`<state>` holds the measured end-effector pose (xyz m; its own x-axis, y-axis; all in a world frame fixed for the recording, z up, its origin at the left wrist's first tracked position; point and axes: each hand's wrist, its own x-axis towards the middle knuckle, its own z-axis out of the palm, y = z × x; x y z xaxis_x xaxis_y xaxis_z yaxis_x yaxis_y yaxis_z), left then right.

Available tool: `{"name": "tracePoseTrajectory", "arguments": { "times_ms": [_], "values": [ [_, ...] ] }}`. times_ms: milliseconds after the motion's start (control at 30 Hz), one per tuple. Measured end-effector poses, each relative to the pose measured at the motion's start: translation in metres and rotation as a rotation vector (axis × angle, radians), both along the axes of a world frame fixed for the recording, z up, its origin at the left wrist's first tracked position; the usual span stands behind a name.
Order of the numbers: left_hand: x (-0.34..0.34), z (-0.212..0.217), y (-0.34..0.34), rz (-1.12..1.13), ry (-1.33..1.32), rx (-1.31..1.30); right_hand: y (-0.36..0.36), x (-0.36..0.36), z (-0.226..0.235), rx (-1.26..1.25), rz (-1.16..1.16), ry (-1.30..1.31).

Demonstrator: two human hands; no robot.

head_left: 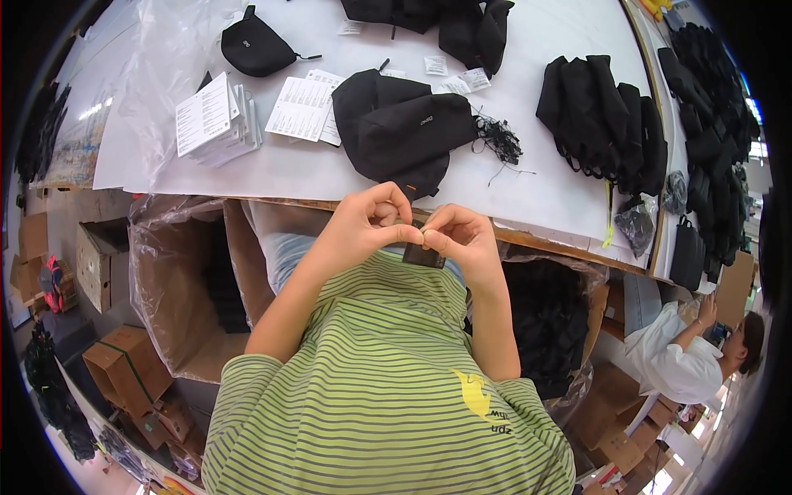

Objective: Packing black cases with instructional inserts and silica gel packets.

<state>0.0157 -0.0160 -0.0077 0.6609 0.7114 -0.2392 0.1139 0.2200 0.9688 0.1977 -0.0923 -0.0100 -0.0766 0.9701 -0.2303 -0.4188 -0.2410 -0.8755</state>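
1. The left hand (363,224) and the right hand (462,239) meet fingertip to fingertip just above the chest of a green striped shirt (388,388); both are clenched in a pinch on a small dark tag (422,256), which hangs just below the point where the thumbs and forefingers touch.
2. Left of the left hand's grip and lower stands an open cardboard box (177,280) lined with clear plastic; right of the right hand's grip a second plastic-lined box holds dark goods (549,318).
3. Just beyond both hands runs the edge of the white counter (272,169); a black pouch (404,132) lies there, straight ahead of the grip, with a tangle of black threads (497,139) touching its right side.
4. Farther off to the left lie stacks of white printed cards (216,120); far right lies a row of black bags (602,120).
5. A seated person in white (685,359) is well apart to the right.
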Motion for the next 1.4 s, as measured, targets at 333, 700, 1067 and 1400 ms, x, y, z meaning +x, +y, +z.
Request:
{"name": "tracePoseTrajectory", "arguments": {
  "times_ms": [333,700,1067,1400],
  "values": [
    [0.005,0.014,-0.006,-0.035,0.054,0.071,0.048,0.02,-0.037,-0.149,-0.267,-0.814],
    [0.004,0.014,0.011,0.186,0.102,0.652,0.061,0.059,0.003,-0.002,-0.367,-0.472],
    [0.013,0.017,0.002,0.332,0.255,1.249,0.028,0.038,0.043,-0.07,-0.3,-0.024],
    [-0.005,0.019,-0.004,0.278,0.163,1.402,0.013,0.018,0.057,0.002,-0.184,0.051]
  ]
}}
